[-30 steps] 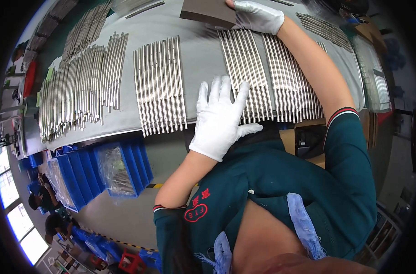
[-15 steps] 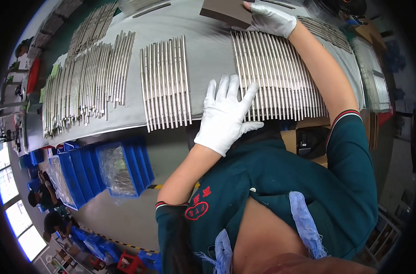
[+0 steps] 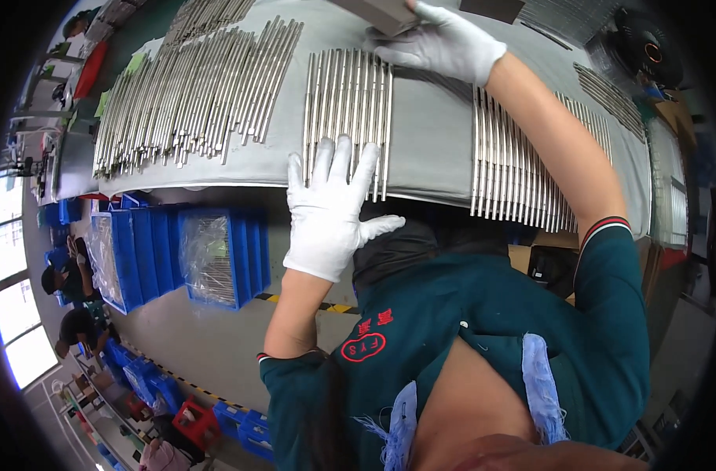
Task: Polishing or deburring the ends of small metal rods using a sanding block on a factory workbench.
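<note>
Metal rods lie in rows on a grey-covered table. My left hand (image 3: 322, 212), in a white glove, has its fingers spread over the near ends of the middle row of rods (image 3: 347, 94). At the far side my right hand (image 3: 448, 49), also gloved, grips the end of a grey-brown rectangular block (image 3: 377, 12). That block is cut off by the upper edge and hovers near the far ends of the middle row; whether it touches them I cannot tell. A right-hand row of rods (image 3: 515, 169) lies partly under my right forearm. To the left is an uneven spread of rods (image 3: 193, 102).
Blue crates (image 3: 150, 255) with plastic-wrapped contents stand below the table at left. Another dark block (image 3: 493, 8) and a round black fan-like device (image 3: 648, 51) are at the back right. Other people (image 3: 75, 271) are at far left.
My left hand has moved left from the right-hand row to the middle row. My right hand has carried the block left toward the middle row. The view has shifted too.
</note>
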Tool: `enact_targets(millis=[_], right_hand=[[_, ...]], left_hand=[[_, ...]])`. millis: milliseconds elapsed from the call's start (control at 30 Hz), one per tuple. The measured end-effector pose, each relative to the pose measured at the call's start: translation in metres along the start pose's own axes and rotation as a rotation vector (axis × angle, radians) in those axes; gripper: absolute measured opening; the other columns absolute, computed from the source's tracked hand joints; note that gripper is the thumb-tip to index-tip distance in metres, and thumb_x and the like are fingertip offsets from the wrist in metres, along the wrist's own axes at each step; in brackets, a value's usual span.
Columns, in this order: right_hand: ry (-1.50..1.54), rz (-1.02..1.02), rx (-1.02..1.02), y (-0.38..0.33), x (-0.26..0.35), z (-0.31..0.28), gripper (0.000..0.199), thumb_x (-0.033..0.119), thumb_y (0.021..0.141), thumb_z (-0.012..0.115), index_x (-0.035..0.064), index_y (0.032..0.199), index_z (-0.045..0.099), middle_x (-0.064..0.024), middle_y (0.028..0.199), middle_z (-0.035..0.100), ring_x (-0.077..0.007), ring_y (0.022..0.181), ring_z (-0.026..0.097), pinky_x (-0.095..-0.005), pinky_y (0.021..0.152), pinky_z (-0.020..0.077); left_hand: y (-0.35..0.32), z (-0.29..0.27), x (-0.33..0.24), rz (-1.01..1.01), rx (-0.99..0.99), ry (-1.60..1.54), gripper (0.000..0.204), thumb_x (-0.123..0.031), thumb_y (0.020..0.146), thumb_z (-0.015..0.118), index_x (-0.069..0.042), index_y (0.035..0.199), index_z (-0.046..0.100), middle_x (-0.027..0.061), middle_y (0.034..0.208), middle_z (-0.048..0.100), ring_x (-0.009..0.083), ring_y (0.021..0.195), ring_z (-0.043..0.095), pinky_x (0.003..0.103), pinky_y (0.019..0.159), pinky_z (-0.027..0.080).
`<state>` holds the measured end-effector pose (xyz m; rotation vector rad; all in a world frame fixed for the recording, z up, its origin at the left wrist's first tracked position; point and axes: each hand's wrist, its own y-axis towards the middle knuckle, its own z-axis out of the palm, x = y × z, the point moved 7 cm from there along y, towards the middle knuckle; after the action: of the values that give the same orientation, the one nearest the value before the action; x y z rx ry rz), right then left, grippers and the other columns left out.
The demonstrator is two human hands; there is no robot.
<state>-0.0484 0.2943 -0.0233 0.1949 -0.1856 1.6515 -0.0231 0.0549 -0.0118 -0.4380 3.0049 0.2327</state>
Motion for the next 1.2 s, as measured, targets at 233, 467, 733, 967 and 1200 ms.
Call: enact_targets(millis=[233,467,733,967,1200], right_hand=[[-0.013,-0.003,-0.031,0.055,-0.034,-0.021,0.049,0.023,0.103,0.046,0.0015,0.145,0.032,-0.0243,0.133,0.049,-0.0379,0.121,0.054,-0.0534,0.1,0.0505],[-0.187,-0.031,-0.089,0.013,-0.012,-0.022,0.05,0.025,0.103,0.045,0.001,0.145,0.032,-0.0245,0.134,0.049,-0.0371,0.118,0.057,-0.0511,0.095,0.0548],[-0.019,0.003,-0.053,-0.017,-0.005,-0.007,0.054,0.026,0.104,0.042,0.0031,0.15,0.026,-0.0286,0.144,0.039,-0.0413,0.128,0.049,-0.0551,0.102,0.0494],[-0.067,-0.02,-0.073,0.018,-0.017,-0.014,0.054,0.026,0.104,0.044,0.0031,0.15,0.027,-0.028,0.142,0.042,-0.0422,0.126,0.05,-0.0555,0.102,0.0491],[0.005,-0.038,-0.048,0.033,-0.024,-0.017,0.054,0.024,0.102,0.048,0.0022,0.148,0.029,-0.0273,0.139,0.044,-0.0422,0.128,0.049,-0.056,0.102,0.0487]], left_hand=[[0.002,0.002,-0.007,0.033,0.02,-0.041,0.099,-0.073,0.069,0.063,-0.015,0.147,0.044,0.0203,0.144,0.047,0.0396,0.134,0.043,0.062,0.112,0.023],[0.006,0.003,-0.038,0.176,0.006,-0.195,0.094,-0.061,0.068,0.072,-0.013,0.145,0.046,0.0182,0.14,0.05,0.0375,0.131,0.045,0.058,0.111,0.028],[0.006,0.005,-0.065,0.302,0.045,-0.36,0.088,-0.051,0.068,0.077,-0.012,0.141,0.049,0.0144,0.138,0.05,0.0357,0.13,0.046,0.054,0.109,0.032],[-0.005,-0.002,-0.038,0.201,0.023,-0.242,0.089,-0.05,0.065,0.08,-0.014,0.141,0.05,0.0131,0.137,0.053,0.0345,0.127,0.049,0.055,0.107,0.034],[-0.007,-0.005,-0.029,0.174,-0.018,-0.211,0.09,-0.051,0.064,0.079,-0.011,0.14,0.05,0.0149,0.135,0.053,0.0346,0.124,0.05,0.052,0.107,0.035]])
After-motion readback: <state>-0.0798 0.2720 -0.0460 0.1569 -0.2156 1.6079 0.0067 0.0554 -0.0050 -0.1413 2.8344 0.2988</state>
